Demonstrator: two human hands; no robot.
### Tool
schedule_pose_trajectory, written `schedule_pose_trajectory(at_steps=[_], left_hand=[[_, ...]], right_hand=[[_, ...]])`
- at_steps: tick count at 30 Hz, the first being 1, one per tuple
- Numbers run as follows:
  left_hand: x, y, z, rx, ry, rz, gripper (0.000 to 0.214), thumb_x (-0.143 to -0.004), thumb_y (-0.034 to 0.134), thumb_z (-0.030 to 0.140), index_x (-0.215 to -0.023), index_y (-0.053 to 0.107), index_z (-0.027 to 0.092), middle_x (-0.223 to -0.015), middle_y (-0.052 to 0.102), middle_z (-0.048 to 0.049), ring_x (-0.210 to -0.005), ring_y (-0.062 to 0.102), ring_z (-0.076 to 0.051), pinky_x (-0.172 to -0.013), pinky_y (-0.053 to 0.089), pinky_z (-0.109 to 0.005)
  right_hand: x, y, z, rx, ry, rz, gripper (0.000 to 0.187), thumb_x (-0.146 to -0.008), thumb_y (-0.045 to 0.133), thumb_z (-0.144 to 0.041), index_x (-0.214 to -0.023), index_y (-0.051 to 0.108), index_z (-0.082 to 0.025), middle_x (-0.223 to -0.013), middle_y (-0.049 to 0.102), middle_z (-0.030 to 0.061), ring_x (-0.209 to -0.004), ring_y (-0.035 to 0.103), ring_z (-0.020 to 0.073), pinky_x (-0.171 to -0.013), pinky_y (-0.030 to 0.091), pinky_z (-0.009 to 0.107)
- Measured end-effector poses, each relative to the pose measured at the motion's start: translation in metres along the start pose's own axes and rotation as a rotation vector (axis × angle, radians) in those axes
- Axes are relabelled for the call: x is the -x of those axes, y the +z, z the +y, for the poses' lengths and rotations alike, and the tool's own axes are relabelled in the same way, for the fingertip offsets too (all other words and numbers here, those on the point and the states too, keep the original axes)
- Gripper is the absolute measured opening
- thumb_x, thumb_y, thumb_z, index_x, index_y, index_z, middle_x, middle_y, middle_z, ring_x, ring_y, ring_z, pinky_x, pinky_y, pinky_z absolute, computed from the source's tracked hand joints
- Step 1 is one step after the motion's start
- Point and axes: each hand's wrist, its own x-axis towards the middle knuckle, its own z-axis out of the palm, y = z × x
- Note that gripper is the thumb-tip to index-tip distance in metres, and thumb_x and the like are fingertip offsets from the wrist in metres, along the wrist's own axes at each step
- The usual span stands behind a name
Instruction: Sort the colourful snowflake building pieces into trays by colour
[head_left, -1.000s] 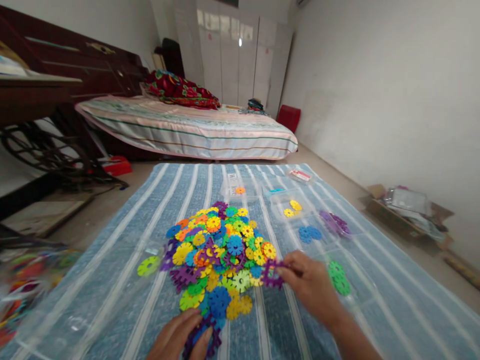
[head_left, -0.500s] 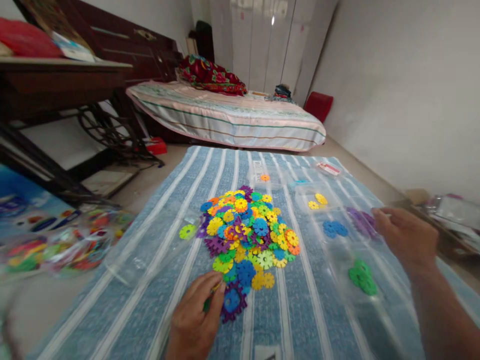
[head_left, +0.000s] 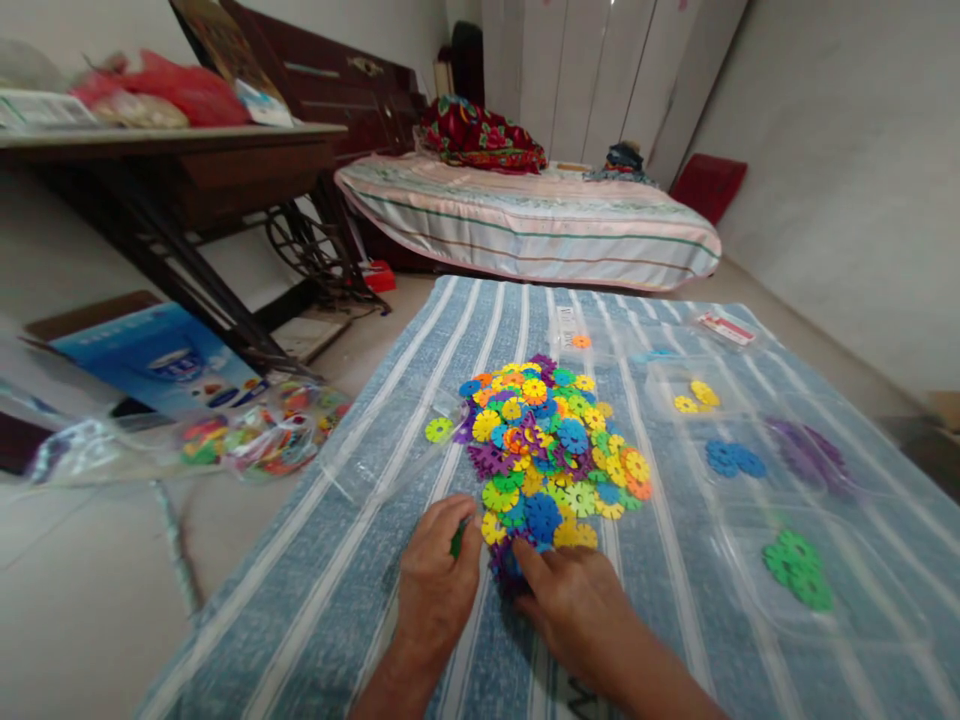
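A heap of notched plastic discs (head_left: 555, 440) in several colours lies on the striped cloth. At its near left edge, my left hand (head_left: 439, 565) is closed, with a green notched disc (head_left: 459, 538) seen edge-on between thumb and fingers. My right hand (head_left: 577, 595) reaches to the near tip of the heap. Its thumb and index finger close on a blue notched disc (head_left: 512, 565) at a purple square-toothed piece (head_left: 497, 568); the fingertips partly hide both. To the right, clear trays hold green discs (head_left: 799, 570), blue discs (head_left: 735, 459), purple pieces (head_left: 810, 455) and yellow discs (head_left: 697, 397).
A clear plastic bag (head_left: 375, 465) lies left of the heap by a lone lime disc (head_left: 439, 430). At the far side are an orange disc (head_left: 581, 342) and a red-and-white packet (head_left: 725, 328). Bagged coloured pieces (head_left: 262, 435) sit on the left; a bed (head_left: 525, 220) stands beyond.
My right hand has moved from the purple pieces' tray on the right to the near tip of the heap. My left hand still holds the green disc. The view has turned left.
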Motion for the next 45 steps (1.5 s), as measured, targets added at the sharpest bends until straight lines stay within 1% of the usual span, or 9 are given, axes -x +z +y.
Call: schedule_pose_trajectory(at_steps=[7, 14, 18, 22, 28, 32, 36, 41, 45], left_hand=[[-0.002, -0.001, 0.001, 0.026, -0.024, -0.038, 0.018, -0.086, 0.048, 0.027, -0.087, 0.065, 0.020, -0.092, 0.070, -0.0041, -0.087, 0.067, -0.016, -0.080, 0.057, -0.030], [-0.006, 0.000, -0.003, 0.052, -0.002, -0.050, 0.019, -0.085, 0.051, 0.034, -0.086, 0.066, 0.022, -0.091, 0.071, -0.0022, -0.083, 0.068, -0.017, -0.078, 0.057, -0.028], [-0.009, 0.002, -0.010, 0.046, 0.014, -0.061, 0.019, -0.083, 0.053, 0.038, -0.087, 0.065, 0.025, -0.092, 0.071, -0.0005, -0.084, 0.069, -0.018, -0.080, 0.057, -0.029], [-0.010, 0.003, -0.012, 0.039, 0.028, -0.069, 0.019, -0.082, 0.052, 0.039, -0.086, 0.065, 0.026, -0.091, 0.072, 0.0009, -0.082, 0.069, -0.018, -0.079, 0.057, -0.029], [-0.011, 0.002, -0.009, 0.036, 0.010, -0.077, 0.021, -0.082, 0.052, 0.040, -0.083, 0.066, 0.025, -0.090, 0.072, 0.0009, -0.079, 0.069, -0.018, -0.076, 0.057, -0.027], [-0.009, 0.001, -0.003, 0.051, -0.015, -0.088, 0.021, -0.082, 0.052, 0.038, -0.084, 0.067, 0.024, -0.091, 0.071, -0.0006, -0.081, 0.068, -0.017, -0.077, 0.057, -0.027], [-0.006, 0.002, 0.003, 0.082, -0.047, -0.078, 0.022, -0.083, 0.049, 0.034, -0.083, 0.067, 0.020, -0.089, 0.071, -0.0028, -0.082, 0.067, -0.016, -0.078, 0.056, -0.027], [-0.003, 0.005, 0.005, 0.133, -0.118, -0.075, 0.020, -0.082, 0.051, 0.031, -0.083, 0.067, 0.020, -0.089, 0.070, -0.0026, -0.084, 0.067, -0.016, -0.079, 0.056, -0.027], [-0.001, 0.004, 0.004, 0.210, -0.190, -0.092, 0.020, -0.082, 0.052, 0.032, -0.086, 0.068, 0.021, -0.091, 0.071, -0.0021, -0.086, 0.067, -0.016, -0.080, 0.055, -0.028]], right_hand=[[0.007, 0.014, 0.005, -0.006, -0.101, 0.155, 0.004, -0.080, 0.059, -0.018, -0.078, 0.057, -0.020, -0.062, 0.064, 0.0003, -0.056, 0.059, 0.0161, -0.054, 0.039, 0.026], [0.031, -0.031, 0.046, -0.100, -0.033, 0.351, 0.012, -0.090, 0.050, -0.025, -0.090, 0.061, -0.020, -0.064, 0.065, 0.0008, -0.054, 0.060, 0.0139, -0.053, 0.040, 0.024], [0.057, -0.063, 0.117, 0.026, 0.275, 0.447, 0.024, -0.091, 0.048, -0.035, -0.094, 0.067, -0.020, -0.072, 0.070, 0.0035, -0.061, 0.065, 0.0148, -0.058, 0.045, 0.024], [0.085, -0.094, 0.200, 0.344, 0.745, 0.497, 0.035, -0.084, 0.050, -0.048, -0.091, 0.072, -0.022, -0.066, 0.069, 0.0052, -0.056, 0.064, 0.0210, -0.053, 0.043, 0.029], [0.102, -0.124, 0.263, 0.447, 1.111, 0.239, 0.044, -0.086, 0.045, -0.052, -0.106, 0.071, -0.022, -0.079, 0.072, 0.0123, -0.066, 0.066, 0.0280, -0.055, 0.042, 0.034], [0.098, -0.104, 0.239, 0.366, 1.032, 0.376, 0.047, -0.084, 0.044, -0.057, -0.101, 0.072, -0.024, -0.074, 0.072, 0.0089, -0.066, 0.067, 0.0281, -0.055, 0.044, 0.034], [0.083, -0.067, 0.171, 0.138, 0.621, 0.543, 0.046, -0.086, 0.042, -0.056, -0.094, 0.071, -0.021, -0.071, 0.072, 0.0046, -0.060, 0.067, 0.0200, -0.056, 0.048, 0.029], [0.053, -0.032, 0.077, -0.151, 0.162, 0.470, 0.026, -0.093, 0.045, -0.033, -0.094, 0.067, -0.019, -0.081, 0.074, 0.0048, -0.066, 0.068, 0.0135, -0.063, 0.049, 0.022], [0.030, -0.012, 0.032, -0.207, 0.020, 0.326, 0.022, -0.092, 0.044, -0.023, -0.087, 0.064, -0.020, -0.069, 0.069, 0.0017, -0.060, 0.063, 0.0129, -0.056, 0.042, 0.021]])
